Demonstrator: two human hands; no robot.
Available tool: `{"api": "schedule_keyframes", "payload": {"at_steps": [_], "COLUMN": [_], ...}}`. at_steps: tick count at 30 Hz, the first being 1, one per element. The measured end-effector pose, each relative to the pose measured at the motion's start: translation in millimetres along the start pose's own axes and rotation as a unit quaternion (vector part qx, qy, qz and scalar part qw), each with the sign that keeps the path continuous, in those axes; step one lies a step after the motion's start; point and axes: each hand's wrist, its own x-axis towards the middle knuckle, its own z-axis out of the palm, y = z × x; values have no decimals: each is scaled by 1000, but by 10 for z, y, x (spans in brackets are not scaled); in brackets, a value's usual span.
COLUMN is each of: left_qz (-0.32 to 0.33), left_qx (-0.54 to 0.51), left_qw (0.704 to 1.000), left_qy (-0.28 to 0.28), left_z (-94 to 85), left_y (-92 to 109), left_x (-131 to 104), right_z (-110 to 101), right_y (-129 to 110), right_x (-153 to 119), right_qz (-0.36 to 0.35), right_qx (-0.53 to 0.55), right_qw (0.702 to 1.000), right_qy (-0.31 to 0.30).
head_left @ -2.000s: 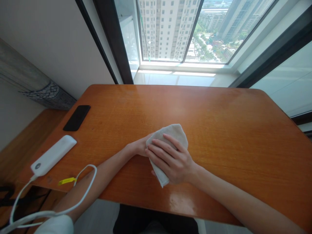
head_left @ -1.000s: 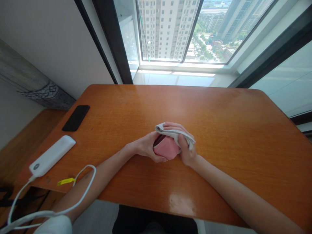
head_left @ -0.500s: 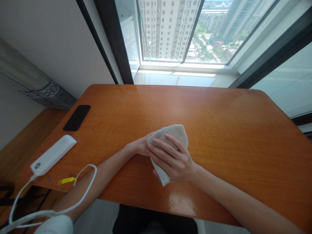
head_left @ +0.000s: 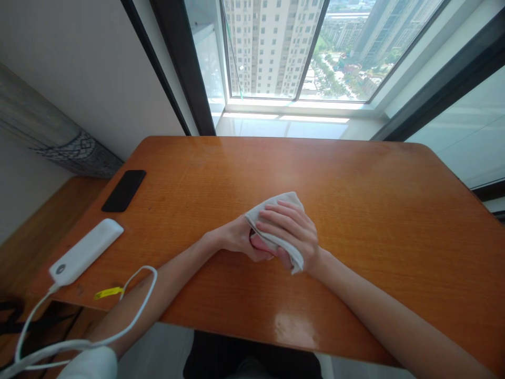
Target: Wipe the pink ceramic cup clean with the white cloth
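Observation:
My right hand (head_left: 294, 229) is closed over a light grey folded cloth (head_left: 258, 215), with its fingers lying across the top. Under the cloth, my left hand (head_left: 240, 239) is curled from the left side, and most of its fingers are hidden. A small patch of something pink with a dark edge (head_left: 258, 242) shows between the left thumb and the cloth; its kind cannot be made out. Both hands meet above the middle of the brown wooden table (head_left: 355, 221).
A black phone (head_left: 123, 190) lies at the table's left side. Nearer me is a white power bank (head_left: 87, 251) with a white cable (head_left: 148, 300) looping over my left forearm and a yellow tag (head_left: 108, 293). A window (head_left: 276, 52) stands beyond the far edge.
My right hand and the cloth have shifted slightly right and up, and the cloth has turned and folded over. More of my left hand and a pink patch now show beneath it.

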Motion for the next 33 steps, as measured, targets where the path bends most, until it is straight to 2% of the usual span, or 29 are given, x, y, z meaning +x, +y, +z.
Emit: {"api": "schedule_keyframes", "payload": {"at_steps": [2, 5, 8, 10, 13, 15, 20, 23, 27, 30, 33], "left_qz": [53, 99, 101, 90, 70, 78, 122, 133, 143, 109, 99], "left_qx": [-37, -89, -100, -94, -88, -87, -57, -52, -90, -114, -85], "left_qw": [996, 986, 984, 986, 988, 987, 985, 982, 975, 980, 987], "left_qy": [-59, -100, -109, -109, -108, -109, -111, -125, -140, -122, -96], "left_z": [-72, -103, -98, -100, -102, -94, -57, -68, -115, -132, -122], "left_y": [-56, -79, -89, -108, -142, -162, -237, -271, -203, -116, -83], "left_x": [41, 52, 36, 24, 23, 36, 77, 85, 69, 38, 15], "right_z": [1, 10, 36, 53, 57, 41, -67, -145, -197, -193, -177], "right_y": [48, 113, 137, 124, 73, 35, -2, 36, 125, 176, 181], "right_x": [-27, -77, -117, -116, -68, -19, 97, 132, 125, 104, 99], "right_qz": [104, 264, 325, 314, 264, 223, 76, 5, 28, 66, 75], "right_qx": [75, 198, 255, 253, 224, 199, 86, 12, -27, -30, -34], "right_qw": [991, 943, 910, 913, 935, 951, 992, 1000, 999, 996, 995], "right_qy": [22, 35, 44, 59, 79, 82, 49, 24, 34, 52, 58]}}
